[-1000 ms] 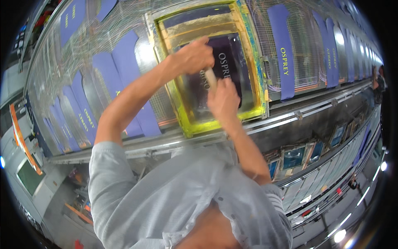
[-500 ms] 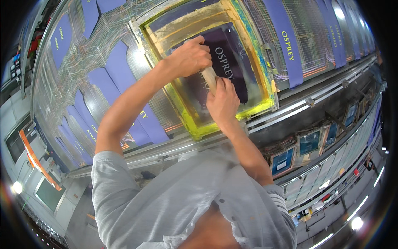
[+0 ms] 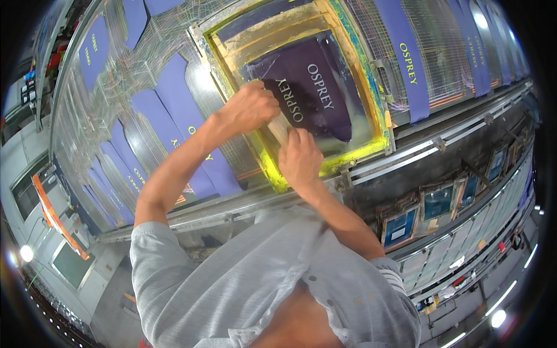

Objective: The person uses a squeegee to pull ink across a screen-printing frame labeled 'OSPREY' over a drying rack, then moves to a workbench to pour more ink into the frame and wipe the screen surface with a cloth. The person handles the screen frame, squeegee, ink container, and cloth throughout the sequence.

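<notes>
Handle (image 3: 279, 130), pale and slanted, lies at 7 o'clock inside the yellow-edged screen frame (image 3: 357, 158). Left hand (image 3: 250, 107) is curled around its upper end, right hand (image 3: 301, 159) around its lower end, both clenched. Purple printed panels (image 3: 413, 95) lie outside the frame, near 9 o'clock and 3 o'clock.

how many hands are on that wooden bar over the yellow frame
2: the left hand grips the wooden bar at upper left in the picture, and the right hand at lower right. The hands cover parts of it; no other hand shows there.
</notes>
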The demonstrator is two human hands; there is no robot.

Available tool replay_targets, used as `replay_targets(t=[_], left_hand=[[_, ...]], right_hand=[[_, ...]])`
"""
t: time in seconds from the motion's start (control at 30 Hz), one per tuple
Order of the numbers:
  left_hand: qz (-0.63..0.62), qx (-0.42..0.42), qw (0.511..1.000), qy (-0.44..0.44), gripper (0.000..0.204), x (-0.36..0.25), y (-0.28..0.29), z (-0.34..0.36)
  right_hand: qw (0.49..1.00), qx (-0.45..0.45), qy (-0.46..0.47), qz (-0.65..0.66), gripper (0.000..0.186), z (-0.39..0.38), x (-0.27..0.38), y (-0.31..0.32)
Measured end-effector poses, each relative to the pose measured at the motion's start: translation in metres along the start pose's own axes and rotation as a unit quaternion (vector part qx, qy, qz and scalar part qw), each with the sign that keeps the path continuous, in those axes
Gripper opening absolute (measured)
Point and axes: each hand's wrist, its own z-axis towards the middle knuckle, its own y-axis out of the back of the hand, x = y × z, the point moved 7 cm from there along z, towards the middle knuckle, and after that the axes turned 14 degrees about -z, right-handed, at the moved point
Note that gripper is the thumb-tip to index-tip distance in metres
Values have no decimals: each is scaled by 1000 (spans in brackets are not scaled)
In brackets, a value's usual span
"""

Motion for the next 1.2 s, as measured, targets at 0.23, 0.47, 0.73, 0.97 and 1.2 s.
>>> replay_targets(t=[0.23, 0.47, 0.73, 0.97, 1.2], left_hand=[[20, -14, 998, -51, 10, 16, 23, 55], [-10, -23, 999, -42, 9, 16, 14, 44], [-17, 7, 1000, 8, 18, -6, -6, -4], [-60, -104, 983, 141, 26, -49, -11, -11], [-132, -220, 896, 363, 34, -138, -72, -9]], right_hand=[[998, -31, -33, -43, 46, 36, -26, 21], [998, -37, -17, -57, 47, 28, -21, 11], [999, -24, 25, -18, 39, -8, -2, -6], [989, -7, 91, 116, 60, -9, -47, 65], [985, -158, 44, -53, 56, 57, -193, 109]])
